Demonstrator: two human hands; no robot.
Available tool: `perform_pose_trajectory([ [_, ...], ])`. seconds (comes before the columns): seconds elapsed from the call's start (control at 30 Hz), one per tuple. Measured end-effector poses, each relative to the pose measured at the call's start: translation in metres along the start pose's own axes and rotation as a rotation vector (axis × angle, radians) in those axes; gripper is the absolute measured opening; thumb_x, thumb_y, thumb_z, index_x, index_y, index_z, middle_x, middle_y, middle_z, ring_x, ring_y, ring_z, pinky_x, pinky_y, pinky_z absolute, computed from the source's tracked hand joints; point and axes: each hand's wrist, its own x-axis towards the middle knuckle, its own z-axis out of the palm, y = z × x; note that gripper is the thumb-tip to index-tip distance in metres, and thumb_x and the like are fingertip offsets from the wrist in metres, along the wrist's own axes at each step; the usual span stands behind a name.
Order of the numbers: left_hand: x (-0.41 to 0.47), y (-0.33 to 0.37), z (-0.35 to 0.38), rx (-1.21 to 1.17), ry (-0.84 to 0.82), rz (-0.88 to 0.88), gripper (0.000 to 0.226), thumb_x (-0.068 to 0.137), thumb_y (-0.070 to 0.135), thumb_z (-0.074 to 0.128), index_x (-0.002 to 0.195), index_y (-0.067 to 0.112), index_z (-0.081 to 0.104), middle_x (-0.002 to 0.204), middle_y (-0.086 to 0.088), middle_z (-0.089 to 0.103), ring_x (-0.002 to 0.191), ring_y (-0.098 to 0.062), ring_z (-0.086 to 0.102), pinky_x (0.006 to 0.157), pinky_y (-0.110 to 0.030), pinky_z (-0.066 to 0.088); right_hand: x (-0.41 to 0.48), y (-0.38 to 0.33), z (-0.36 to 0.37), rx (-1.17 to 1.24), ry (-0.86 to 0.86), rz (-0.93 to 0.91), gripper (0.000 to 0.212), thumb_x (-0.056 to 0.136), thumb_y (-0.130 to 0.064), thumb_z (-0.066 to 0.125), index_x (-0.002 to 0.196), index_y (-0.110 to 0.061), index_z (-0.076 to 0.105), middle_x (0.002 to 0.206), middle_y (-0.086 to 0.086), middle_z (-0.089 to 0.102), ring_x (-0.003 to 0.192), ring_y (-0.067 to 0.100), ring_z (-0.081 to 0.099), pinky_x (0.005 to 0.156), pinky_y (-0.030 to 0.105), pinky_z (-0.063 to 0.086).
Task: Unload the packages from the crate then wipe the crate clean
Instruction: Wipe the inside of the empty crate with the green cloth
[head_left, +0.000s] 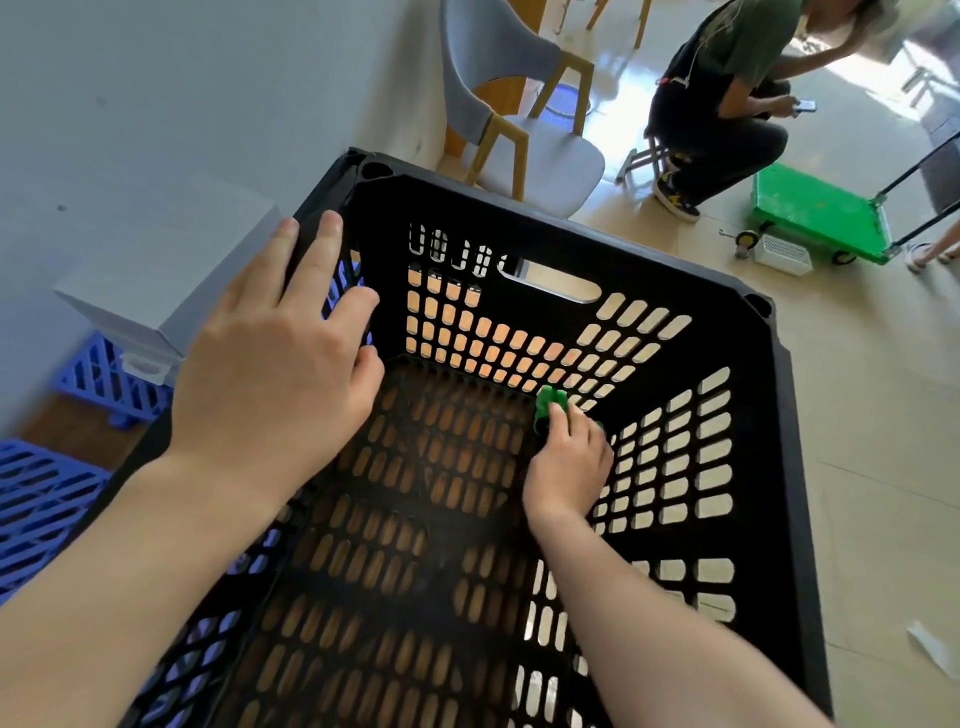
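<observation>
Nearest the camera, both bare forearms reach into a black slotted crate (597, 244) that stands on the pale floor and fills most of the view. Its walls and base are perforated, with a handle slot in the far wall.

Contents of the crate: the right hand (569, 467) and a green cloth (548, 402). The right hand is low inside, at the far right corner of the base. Its fingers are curled down over the cloth and hold it against the base where it meets the far wall. The cloth is bunched and mostly covered by the fingers.

The left hand (270, 374) lies flat on the left wall near the far left corner. Its fingers are straight and spread, with the fingertips over the rim and the thumb inside the wall. It holds nothing.

Left of the crate, blue slotted crates (36, 499) stand against the wall. A closed white box (171, 280) rests on the farther one. What the blue crates hold cannot be told.

Beyond the far rim stands a grey chair (540, 156) with wooden legs. Farther right, a person (727, 104) crouches on a low stool with a phone (804, 106) in hand. Beside that person is a green trolley (815, 213). A small white basket (783, 254) lies on the floor just in front of the trolley; its contents cannot be made out.
</observation>
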Motion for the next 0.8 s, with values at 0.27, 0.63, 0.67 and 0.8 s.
perform_pose_trajectory([
  [0.27, 0.003, 0.002, -0.001, -0.002, 0.017, -0.011, 0.027, 0.087, 0.020, 0.058, 0.109, 0.006, 0.064, 0.150, -0.019, 0.040, 0.137, -0.041, 0.037, 0.096, -0.057, 0.044, -0.077, 0.023, 0.022, -0.026, 0.064, -0.097, 0.055, 0.065, 0.011, 0.073, 0.116, -0.008, 0.065, 0.114, 0.015, 0.062, 0.101, 0.033, 0.058, 0.083, 0.046, 0.054],
  [0.63, 0.001, 0.002, -0.004, -0.022, 0.015, -0.006, 0.027, 0.085, 0.019, 0.059, 0.107, 0.005, 0.066, 0.149, -0.021, 0.041, 0.138, -0.041, 0.037, 0.097, -0.056, 0.044, -0.171, 0.024, 0.012, 0.021, 0.032, -0.018, 0.036, 0.073, -0.011, 0.044, 0.097, -0.012, 0.070, 0.098, 0.012, 0.065, 0.084, 0.032, 0.055, 0.071, 0.046, 0.052],
  [0.67, 0.001, 0.002, -0.004, -0.024, 0.012, 0.001, 0.026, 0.086, 0.019, 0.059, 0.107, 0.005, 0.066, 0.149, -0.021, 0.041, 0.138, -0.041, 0.037, 0.097, -0.056, 0.044, -0.163, 0.017, 0.007, 0.067, -0.005, 0.038, 0.035, 0.074, -0.012, 0.045, 0.097, -0.013, 0.070, 0.094, 0.010, 0.064, 0.080, 0.031, 0.056, 0.069, 0.045, 0.051],
  [0.8, 0.001, 0.001, -0.005, -0.032, 0.024, 0.000, 0.025, 0.087, 0.015, 0.058, 0.108, 0.006, 0.066, 0.149, -0.020, 0.042, 0.138, -0.040, 0.038, 0.099, -0.053, 0.044, -0.120, -0.013, -0.009, 0.324, 0.040, 0.221, 0.034, 0.087, -0.005, 0.054, 0.119, -0.015, 0.063, 0.109, 0.002, 0.064, 0.098, 0.022, 0.054, 0.086, 0.038, 0.043],
])
